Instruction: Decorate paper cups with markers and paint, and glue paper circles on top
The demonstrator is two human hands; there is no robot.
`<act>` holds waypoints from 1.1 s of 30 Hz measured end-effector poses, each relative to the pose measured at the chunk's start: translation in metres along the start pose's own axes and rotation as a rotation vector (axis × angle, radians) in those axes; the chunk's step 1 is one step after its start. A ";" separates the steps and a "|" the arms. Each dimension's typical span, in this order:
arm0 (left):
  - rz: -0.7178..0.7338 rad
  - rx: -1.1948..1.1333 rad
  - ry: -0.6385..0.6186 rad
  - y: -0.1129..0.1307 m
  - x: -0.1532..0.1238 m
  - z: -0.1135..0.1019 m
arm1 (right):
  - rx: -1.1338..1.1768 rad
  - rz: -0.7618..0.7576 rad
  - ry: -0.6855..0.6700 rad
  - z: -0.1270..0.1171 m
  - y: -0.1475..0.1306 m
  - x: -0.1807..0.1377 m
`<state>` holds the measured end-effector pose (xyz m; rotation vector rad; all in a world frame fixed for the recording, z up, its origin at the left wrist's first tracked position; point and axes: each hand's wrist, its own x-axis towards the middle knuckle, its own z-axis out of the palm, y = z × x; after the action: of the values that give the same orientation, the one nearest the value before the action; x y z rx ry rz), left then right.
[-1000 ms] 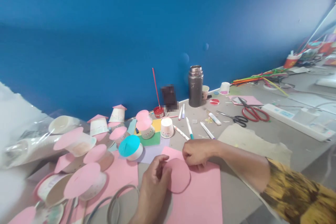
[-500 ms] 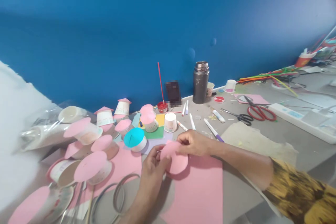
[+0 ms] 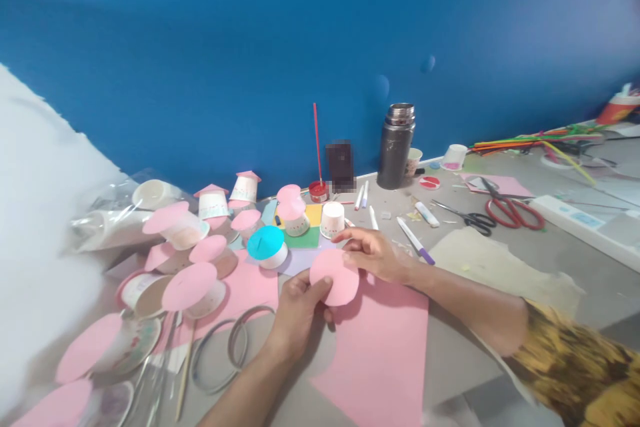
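A rounded pink paper disc is held up in front of me. My left hand pinches its lower left edge, with the thumb lying across the front. My right hand is at the disc's upper right edge; its thumb touches the paper and the other fingers are stretched out, apart from the thumb. Beneath both hands lies a pink paper sheet with a curved cut on its left side. Just beyond the disc stands an upturned white paper cup. Left of it sits a cup with a blue paper top.
Several paper cups with pink paper tops crowd the left side. Grey rings lie near my left forearm. At the back stands a dark flask. Red-handled scissors, a marker and a power strip lie to the right.
My right hand's fingers have opened out from a pinch on the disc's edge. The disc has turned slightly and faces me more. The view has shifted left and down.
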<state>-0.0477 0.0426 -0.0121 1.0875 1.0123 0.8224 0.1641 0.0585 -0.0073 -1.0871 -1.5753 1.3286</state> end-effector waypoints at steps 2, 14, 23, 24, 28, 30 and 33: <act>-0.014 -0.060 -0.010 0.001 0.001 0.001 | -0.009 -0.054 -0.006 -0.001 0.003 -0.002; 0.108 -0.117 -0.061 0.003 -0.006 -0.001 | -0.266 -0.206 0.110 0.013 -0.006 -0.005; 0.182 0.140 0.108 0.007 -0.007 0.004 | -0.332 -0.091 0.152 0.020 -0.014 -0.009; 0.165 0.128 0.101 0.006 -0.006 0.004 | -0.329 -0.085 0.164 0.021 -0.015 -0.010; 0.130 0.115 0.119 0.008 -0.007 0.006 | -0.228 -0.051 0.214 0.024 -0.013 -0.009; 0.125 0.124 0.126 0.009 -0.008 0.006 | -0.157 -0.018 0.199 0.023 -0.012 -0.009; 0.115 0.127 0.122 0.012 -0.009 0.007 | -0.142 0.019 0.178 0.023 -0.014 -0.009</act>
<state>-0.0446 0.0355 0.0021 1.2240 1.1246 0.9365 0.1440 0.0422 0.0026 -1.2731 -1.5473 1.1124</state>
